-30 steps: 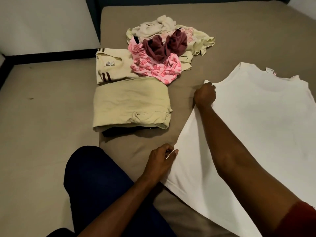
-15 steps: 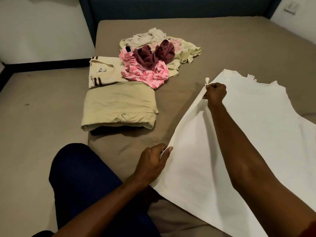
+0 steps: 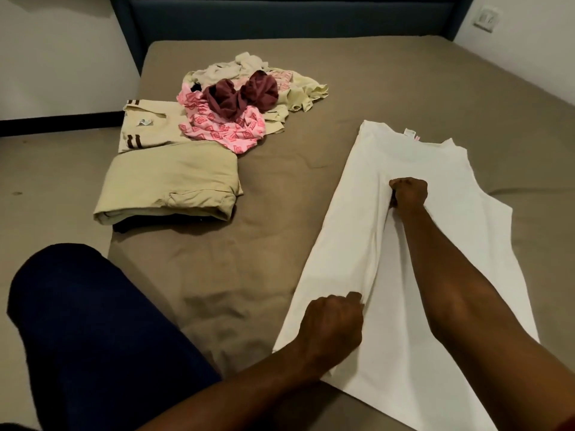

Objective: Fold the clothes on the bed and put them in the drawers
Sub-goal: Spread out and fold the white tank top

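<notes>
1 white tank top (image 3: 435,244) on bed (image 3: 404,88); L hand (image 3: 329,325) & R hand (image 3: 408,195) each pinch its folded-over edge, fingers curled; 2 folded beige garments (image 3: 168,178); 1 unfolded pile (image 3: 249,91).

Light: dim, warm indoor cast over the whole view.
Brightest area: white shirt (image 3: 413,306), nearly washed out, little fold detail.
Shadows: soft, under the folded beige stack (image 3: 169,185) and beside the forearms.
Sharpness: slightly soft, compression smear.
Edges: wide-angle bending at the headboard (image 3: 280,17).

To your right on the brown bed (image 3: 389,88) lies the white sleeveless shirt (image 3: 435,237); left, the folded beige garments (image 3: 171,181); behind them, the heap of unfolded clothes (image 3: 249,94).
</notes>
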A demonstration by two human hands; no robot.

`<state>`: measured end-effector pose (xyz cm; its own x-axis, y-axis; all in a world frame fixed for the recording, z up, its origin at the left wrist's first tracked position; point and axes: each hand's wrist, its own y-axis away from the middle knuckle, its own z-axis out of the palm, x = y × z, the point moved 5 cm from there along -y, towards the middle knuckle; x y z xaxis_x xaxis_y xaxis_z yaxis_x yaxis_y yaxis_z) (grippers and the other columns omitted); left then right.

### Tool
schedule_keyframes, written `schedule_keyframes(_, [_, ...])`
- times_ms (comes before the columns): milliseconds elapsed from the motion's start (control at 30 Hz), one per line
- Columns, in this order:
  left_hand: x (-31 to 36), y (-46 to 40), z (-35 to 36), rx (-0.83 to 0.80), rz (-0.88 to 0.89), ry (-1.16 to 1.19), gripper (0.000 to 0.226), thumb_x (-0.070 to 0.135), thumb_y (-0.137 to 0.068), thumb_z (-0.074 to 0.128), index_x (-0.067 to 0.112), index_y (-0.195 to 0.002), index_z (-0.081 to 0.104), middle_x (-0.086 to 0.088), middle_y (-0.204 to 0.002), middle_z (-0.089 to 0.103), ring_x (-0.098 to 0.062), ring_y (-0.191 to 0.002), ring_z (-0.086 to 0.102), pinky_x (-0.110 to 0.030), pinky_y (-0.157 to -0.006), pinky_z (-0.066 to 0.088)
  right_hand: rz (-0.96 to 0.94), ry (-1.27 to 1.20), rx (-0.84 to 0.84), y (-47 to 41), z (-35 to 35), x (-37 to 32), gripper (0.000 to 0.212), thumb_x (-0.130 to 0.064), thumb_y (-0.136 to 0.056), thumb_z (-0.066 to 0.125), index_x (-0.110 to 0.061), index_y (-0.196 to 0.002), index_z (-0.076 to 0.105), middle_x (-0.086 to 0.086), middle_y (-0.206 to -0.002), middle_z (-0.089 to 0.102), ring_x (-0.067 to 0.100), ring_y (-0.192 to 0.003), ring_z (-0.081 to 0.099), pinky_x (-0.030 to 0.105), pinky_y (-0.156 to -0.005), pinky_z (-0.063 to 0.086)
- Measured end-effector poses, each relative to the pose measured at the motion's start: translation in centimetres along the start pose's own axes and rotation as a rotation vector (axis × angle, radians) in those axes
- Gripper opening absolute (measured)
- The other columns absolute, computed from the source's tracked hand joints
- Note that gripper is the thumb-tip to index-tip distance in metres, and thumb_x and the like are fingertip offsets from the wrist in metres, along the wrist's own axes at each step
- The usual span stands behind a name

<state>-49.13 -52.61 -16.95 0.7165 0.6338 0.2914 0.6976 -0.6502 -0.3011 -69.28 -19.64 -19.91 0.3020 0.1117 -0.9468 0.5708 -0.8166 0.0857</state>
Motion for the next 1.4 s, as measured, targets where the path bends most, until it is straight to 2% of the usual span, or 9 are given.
schedule_keyframes(167, [1.4, 0.4, 3.0, -0.023, 0.027, 0.085, 0.014, 0.025, -0.081, 0.075, 0.019, -0.091, 0.067, 0.005, -0.056, 0.062, -0.015, -0.044, 0.058, -0.021, -0.041, 0.037, -0.121, 0.179, -0.005, -0.5, -0.5, 0.4, 0.009, -0.003, -0.086, 0.072, 0.005, -0.085, 0.073, 0.011, -0.068, 0.066, 0.017, -0.044, 0.062, 0.029, -0.044, 0.054])
schedule_keyframes(333, [2.4, 0.4, 3.1, -0.010, 0.017, 0.088, 0.020, 0.018, -0.077, 0.073, 0.017, -0.097, 0.072, 0.006, -0.057, 0.061, -0.014, -0.045, 0.058, -0.026, -0.040, 0.045, -0.200, 0.246, 0.039, -1.4, -1.3, -0.4, 0.008, -0.004, -0.086, 0.069, 0.003, -0.086, 0.074, 0.017, -0.091, 0.076, 0.030, -0.088, 0.070, 0.027, -0.076, 0.047])
schedule_keyframes(467, [3.6, 1.4, 3.3, 0.015, 0.048, 0.131, 0.029, 0.021, -0.083, 0.068, 0.013, -0.110, 0.072, 0.003, -0.060, 0.064, -0.016, -0.047, 0.059, -0.026, -0.042, 0.047, -0.160, 0.232, 0.081, -1.7, -1.9, 1.6, 0.010, -0.003, -0.086, 0.068, 0.004, -0.088, 0.073, 0.020, -0.095, 0.076, 0.035, -0.095, 0.071, 0.035, -0.081, 0.052])
schedule_keyframes(633, [3.0, 1.9, 2.3, 0.060, -0.005, 0.140, 0.043, 0.061, -0.098, 0.048, 0.025, -0.102, 0.070, 0.005, -0.061, 0.067, -0.012, -0.052, 0.064, -0.023, -0.049, 0.047, -0.219, 0.444, 0.072, -0.1, -2.2, 2.0, 0.032, -0.019, -0.097, 0.062, 0.005, -0.119, 0.058, 0.025, -0.112, 0.069, 0.042, -0.110, 0.064, 0.044, -0.090, 0.049])
schedule_keyframes(800, [-4.4, 1.7, -1.4, 0.202, -0.121, 0.116, 0.026, 0.056, -0.087, 0.064, 0.029, -0.086, 0.061, 0.007, -0.056, 0.061, -0.009, -0.052, 0.062, -0.024, -0.050, 0.042, -0.480, 0.834, 0.163, 7.6, -1.2, -2.5, 0.042, -0.019, -0.090, 0.065, -0.001, -0.126, 0.052, 0.021, -0.122, 0.052, 0.040, -0.114, 0.053, 0.048, -0.082, 0.051])
schedule_keyframes(1000, [-9.8, 5.2, -0.6, -0.328, 0.034, 0.221, 0.066, 0.091, -0.062, 0.065, 0.038, -0.097, 0.045, 0.019, -0.084, 0.056, -0.004, -0.073, 0.056, -0.023, -0.063, 0.039, -0.862, 0.823, -0.145, 23.4, -1.3, 3.1, 0.023, -0.028, -0.095, 0.062, -0.010, -0.108, 0.059, 0.011, -0.104, 0.055, 0.031, -0.093, 0.054, 0.040, -0.068, 0.049])
schedule_keyframes(1133, [-8.5, 6.9, -0.3, -0.461, 0.269, 0.339, 0.044, 0.064, -0.081, 0.075, 0.030, -0.099, 0.055, 0.013, -0.088, 0.061, -0.003, -0.073, 0.051, -0.020, -0.067, 0.043, -0.743, 0.852, -0.056, 26.3, -6.7, 5.9, 0.021, -0.031, -0.097, 0.059, -0.010, -0.102, 0.063, 0.010, -0.100, 0.056, 0.030, -0.086, 0.053, 0.040, -0.072, 0.048])
schedule_keyframes(1233, [-8.7, 6.9, -1.1, -0.508, 0.229, 0.453, 0.025, 0.039, -0.083, 0.079, 0.026, -0.095, 0.063, 0.012, -0.082, 0.065, 0.001, -0.068, 0.053, -0.009, -0.065, 0.039, -0.807, 0.952, -0.086, 28.3, -8.4, 5.8, 0.023, -0.031, -0.091, 0.052, -0.011, -0.094, 0.063, 0.008, -0.095, 0.057, 0.030, -0.079, 0.054, 0.039, -0.070, 0.046])
schedule_keyframes(1400, [-8.1, 8.2, -1.9, -0.652, 0.184, 0.546, 0.011, 0.027, -0.084, 0.080, 0.020, -0.086, 0.072, 0.009, -0.085, 0.074, -0.005, -0.076, 0.067, -0.018, -0.069, 0.051, -0.812, 0.925, -0.089, 30.7, -8.3, 3.5, 0.022, -0.024, -0.080, 0.079, -0.012, -0.093, 0.067, 0.009, -0.106, 0.061, 0.031, -0.091, 0.057, 0.041, -0.076, 0.048])
